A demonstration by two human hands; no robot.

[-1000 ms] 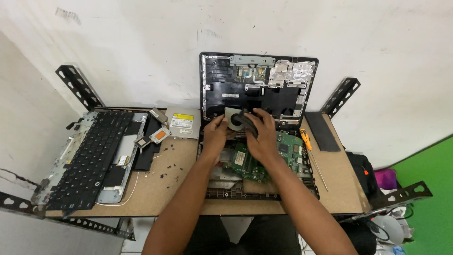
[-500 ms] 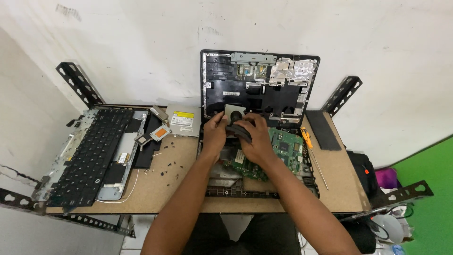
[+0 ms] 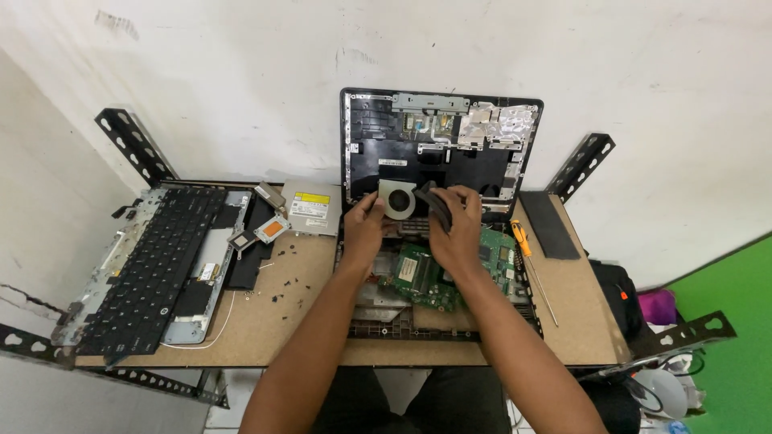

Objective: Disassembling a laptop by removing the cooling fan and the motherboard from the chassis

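An opened laptop base [image 3: 386, 321] lies on the wooden table [image 3: 297, 321], its green motherboard [image 3: 422, 277] exposed. My left hand [image 3: 364, 227] grips the left side of a round grey cooling fan [image 3: 397, 198] raised above the board. My right hand [image 3: 454, 229] holds a dark fan cover piece [image 3: 435, 206] beside the fan, tilted on edge. The black laptop lid shell [image 3: 441, 145] leans upright against the wall just behind both hands.
A removed black keyboard panel [image 3: 145, 265] lies at the left. A silver optical drive [image 3: 310, 207], a heatsink with a copper pad [image 3: 269, 229] and several loose screws [image 3: 285, 281] sit mid-left. An orange-handled screwdriver [image 3: 527, 257] and a black flat part [image 3: 549, 223] lie at the right.
Both hands have lifted slightly and parted. The fan now shows in my left hand, with the dark cover drawn off to the right in my right hand.
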